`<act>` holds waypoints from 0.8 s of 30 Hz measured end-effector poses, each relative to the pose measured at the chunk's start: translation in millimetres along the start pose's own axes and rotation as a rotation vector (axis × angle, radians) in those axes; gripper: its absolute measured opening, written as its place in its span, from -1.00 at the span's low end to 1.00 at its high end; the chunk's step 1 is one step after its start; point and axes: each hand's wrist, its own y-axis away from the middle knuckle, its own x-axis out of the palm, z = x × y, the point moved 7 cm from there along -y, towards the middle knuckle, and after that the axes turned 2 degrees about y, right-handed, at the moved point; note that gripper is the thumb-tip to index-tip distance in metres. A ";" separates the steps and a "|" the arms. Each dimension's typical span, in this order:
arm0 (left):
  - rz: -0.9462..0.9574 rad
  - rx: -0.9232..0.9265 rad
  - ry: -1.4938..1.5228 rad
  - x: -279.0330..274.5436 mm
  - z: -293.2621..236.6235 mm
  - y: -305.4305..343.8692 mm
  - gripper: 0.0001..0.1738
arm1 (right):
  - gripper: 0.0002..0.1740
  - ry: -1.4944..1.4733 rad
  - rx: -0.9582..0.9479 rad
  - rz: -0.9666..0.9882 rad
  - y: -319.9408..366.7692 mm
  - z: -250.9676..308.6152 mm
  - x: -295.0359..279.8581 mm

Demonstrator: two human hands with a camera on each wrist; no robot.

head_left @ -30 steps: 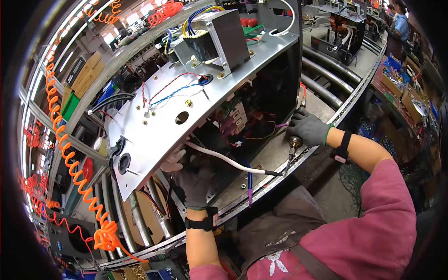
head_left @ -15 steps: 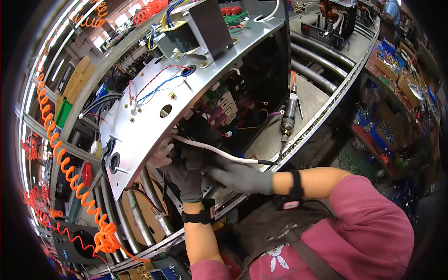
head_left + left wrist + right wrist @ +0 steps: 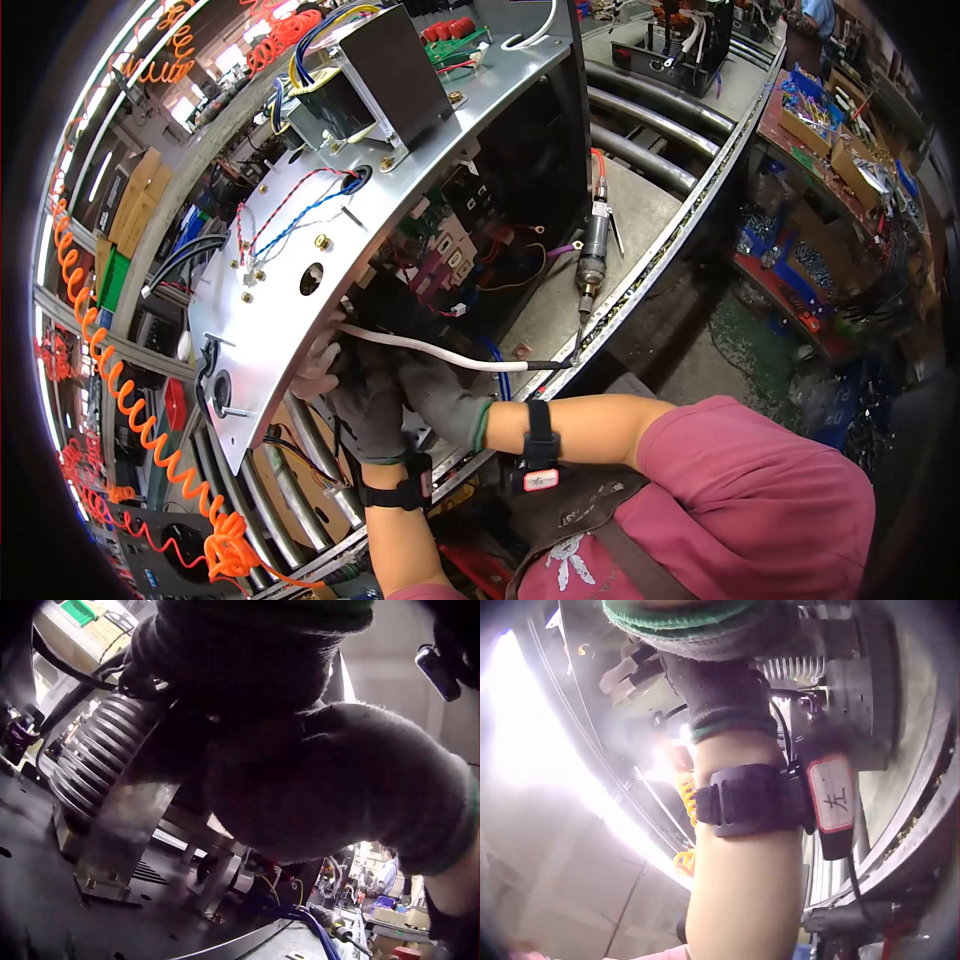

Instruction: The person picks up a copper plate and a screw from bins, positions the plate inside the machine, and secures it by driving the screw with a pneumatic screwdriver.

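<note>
My gloved left hand (image 3: 365,410) reaches under the lower edge of a tilted metal panel (image 3: 285,285); its pale fingers (image 3: 315,365) are bent there, beside the inner end of a white cable (image 3: 430,350). The gloved right hand (image 3: 440,400) comes in from the right and overlaps the left one. Its fingertips are hidden, and I cannot tell what either hand grips. A ribbed metal coil (image 3: 105,761) stands close by the hands in the left wrist view. The cable's black-sleeved end (image 3: 548,366) lies across the bench rail.
A pneumatic screwdriver (image 3: 593,255) lies on the bench right of the open cabinet. Blue wires (image 3: 497,368) hang near the rail. A transformer (image 3: 390,85) sits atop the panel. Metal rollers (image 3: 655,148) run behind, and parts boxes (image 3: 810,125) stand on a side table. An orange coiled hose (image 3: 125,375) hangs left.
My right hand has let go of the screwdriver, which now lies on the bench, and has moved left to the left hand. The left hand stays at the panel edge; the head view has shifted.
</note>
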 end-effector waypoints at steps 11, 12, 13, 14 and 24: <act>0.265 0.057 0.167 -3.5 -8.7 6.3 -0.45 | -0.58 1.511 -0.386 0.553 2.9 144.2 -193.0; 0.224 0.045 0.168 -5.2 -6.6 7.9 -0.45 | -0.56 1.705 -0.480 0.452 -9.8 155.9 -199.1; 0.093 0.022 0.235 -10.6 -3.3 9.4 -0.50 | -0.56 1.814 -0.603 0.516 -19.7 151.5 -205.9; -0.037 0.005 0.298 -16.8 -1.2 10.6 -0.55 | -0.55 1.915 -0.734 0.575 -27.7 147.3 -210.0; -0.315 -0.102 -0.027 -21.5 -5.9 52.1 -0.68 | -0.45 1.951 -0.704 0.909 -39.8 142.9 -204.6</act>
